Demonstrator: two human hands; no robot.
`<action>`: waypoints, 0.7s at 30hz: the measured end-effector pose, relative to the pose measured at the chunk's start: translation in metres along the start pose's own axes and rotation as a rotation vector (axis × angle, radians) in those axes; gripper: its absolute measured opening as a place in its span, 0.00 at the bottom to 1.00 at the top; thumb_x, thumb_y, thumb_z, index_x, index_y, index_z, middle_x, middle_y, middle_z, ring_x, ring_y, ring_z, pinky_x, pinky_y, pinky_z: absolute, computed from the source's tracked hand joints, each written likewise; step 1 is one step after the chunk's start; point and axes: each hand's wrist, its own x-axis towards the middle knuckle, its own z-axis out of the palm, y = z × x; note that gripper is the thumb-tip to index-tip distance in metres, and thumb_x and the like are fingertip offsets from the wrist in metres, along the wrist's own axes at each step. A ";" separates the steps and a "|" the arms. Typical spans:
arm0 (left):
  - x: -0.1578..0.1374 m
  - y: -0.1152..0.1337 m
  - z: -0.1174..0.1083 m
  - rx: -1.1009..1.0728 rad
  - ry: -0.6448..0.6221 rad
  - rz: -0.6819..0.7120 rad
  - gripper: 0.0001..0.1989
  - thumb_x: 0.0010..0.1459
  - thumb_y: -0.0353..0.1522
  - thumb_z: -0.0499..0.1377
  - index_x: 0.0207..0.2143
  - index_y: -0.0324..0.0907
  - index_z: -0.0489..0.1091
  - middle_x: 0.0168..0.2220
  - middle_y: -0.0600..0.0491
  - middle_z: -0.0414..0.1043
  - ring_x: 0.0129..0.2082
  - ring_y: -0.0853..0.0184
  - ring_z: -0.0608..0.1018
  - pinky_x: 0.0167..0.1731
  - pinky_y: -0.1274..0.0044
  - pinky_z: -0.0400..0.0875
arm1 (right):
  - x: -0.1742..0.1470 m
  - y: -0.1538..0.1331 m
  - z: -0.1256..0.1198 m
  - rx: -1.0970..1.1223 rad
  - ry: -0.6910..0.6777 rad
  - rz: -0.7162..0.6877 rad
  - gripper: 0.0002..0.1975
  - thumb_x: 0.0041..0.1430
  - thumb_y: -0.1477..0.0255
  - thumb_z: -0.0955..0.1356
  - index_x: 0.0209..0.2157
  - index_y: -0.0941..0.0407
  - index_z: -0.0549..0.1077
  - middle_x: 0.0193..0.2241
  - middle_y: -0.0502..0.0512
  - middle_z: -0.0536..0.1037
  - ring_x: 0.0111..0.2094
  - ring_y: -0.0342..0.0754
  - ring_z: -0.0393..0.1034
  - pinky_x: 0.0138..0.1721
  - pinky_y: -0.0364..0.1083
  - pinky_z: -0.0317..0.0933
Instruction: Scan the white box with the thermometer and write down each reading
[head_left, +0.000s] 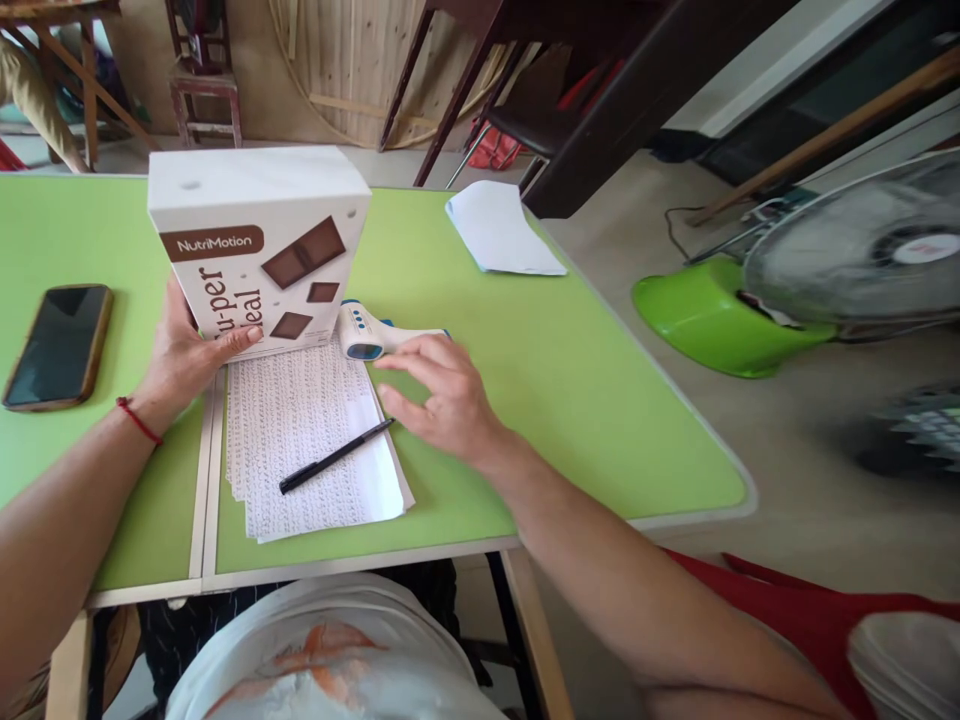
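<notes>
A white NutriMotion box [260, 255] with brown chocolate pieces printed on it stands upright, tilted a little. My left hand [196, 350] grips its lower left corner, thumb across the front; the other fingers are mostly behind it. Right of the box lies a white and blue infrared thermometer [375, 335]. My right hand [442, 395] is beside its handle, thumb and forefinger apart, and I cannot tell whether the fingers touch it. Handwritten paper sheets [315, 430] lie below the box, with a black pen [335, 457] across them.
A phone [58, 347] lies at the left on the green table [585, 400]. Near the far right edge is a folded white paper [504, 228]. On the floor to the right are a green stool [712, 318] and a fan [870, 245]. A dark chair [540, 130] stands beyond.
</notes>
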 end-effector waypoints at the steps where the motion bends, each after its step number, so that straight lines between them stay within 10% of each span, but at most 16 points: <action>1: 0.001 0.001 0.000 -0.088 0.053 -0.026 0.41 0.54 0.48 0.62 0.59 0.37 0.47 0.57 0.45 0.63 0.56 0.56 0.69 0.53 0.61 0.67 | 0.004 0.003 -0.001 -0.071 0.005 0.062 0.12 0.53 0.71 0.66 0.40 0.54 0.75 0.36 0.57 0.73 0.39 0.54 0.67 0.41 0.55 0.61; 7: 0.002 0.003 -0.003 -0.255 0.104 -0.113 0.32 0.46 0.44 0.69 0.49 0.40 0.62 0.50 0.46 0.71 0.52 0.53 0.74 0.51 0.61 0.70 | 0.028 0.017 0.000 -0.328 -0.224 0.171 0.25 0.49 0.76 0.67 0.52 0.58 0.69 0.47 0.67 0.73 0.47 0.62 0.67 0.46 0.60 0.59; 13: 0.002 -0.004 -0.003 -0.274 0.150 -0.128 0.34 0.44 0.42 0.70 0.50 0.41 0.62 0.50 0.46 0.72 0.50 0.53 0.75 0.50 0.60 0.71 | 0.032 0.035 0.012 -0.242 -0.300 0.294 0.19 0.47 0.76 0.68 0.44 0.57 0.72 0.30 0.57 0.74 0.31 0.52 0.67 0.32 0.49 0.61; 21: -0.008 0.021 -0.007 -0.154 0.110 -0.213 0.33 0.41 0.43 0.71 0.47 0.39 0.66 0.44 0.44 0.76 0.43 0.51 0.78 0.41 0.61 0.75 | 0.027 0.003 -0.012 0.384 0.279 0.375 0.16 0.46 0.68 0.71 0.39 0.52 0.68 0.30 0.52 0.72 0.28 0.47 0.66 0.26 0.48 0.64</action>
